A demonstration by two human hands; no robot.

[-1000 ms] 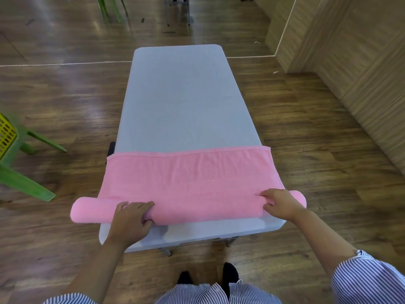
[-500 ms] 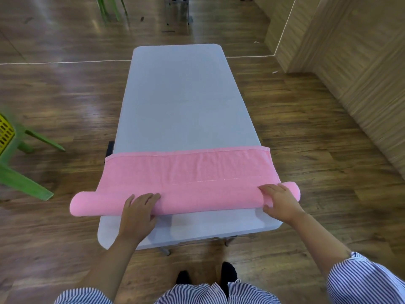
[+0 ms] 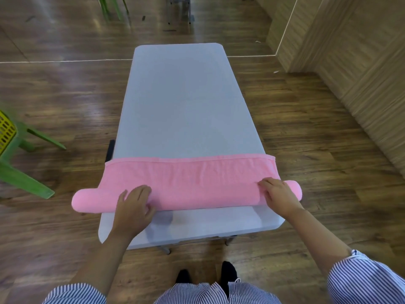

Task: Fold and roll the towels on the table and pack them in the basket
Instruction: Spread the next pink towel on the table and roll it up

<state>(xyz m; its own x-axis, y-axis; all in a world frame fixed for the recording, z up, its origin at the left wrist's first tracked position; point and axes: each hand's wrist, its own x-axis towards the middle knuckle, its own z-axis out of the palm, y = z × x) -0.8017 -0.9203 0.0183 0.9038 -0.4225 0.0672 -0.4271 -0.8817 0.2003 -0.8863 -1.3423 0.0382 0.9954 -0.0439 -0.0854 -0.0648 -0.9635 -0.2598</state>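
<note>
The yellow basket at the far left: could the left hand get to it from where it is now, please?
Probably not without stepping over. The yellow basket sits off the table on a green chair, well left of the left hand, which grips the pink towel roll. Nothing blocks the path.

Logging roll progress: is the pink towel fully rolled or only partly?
Partly rolled. The pink towel has a thick roll under both hands, with a flat strip still spread on the table beyond.
</note>
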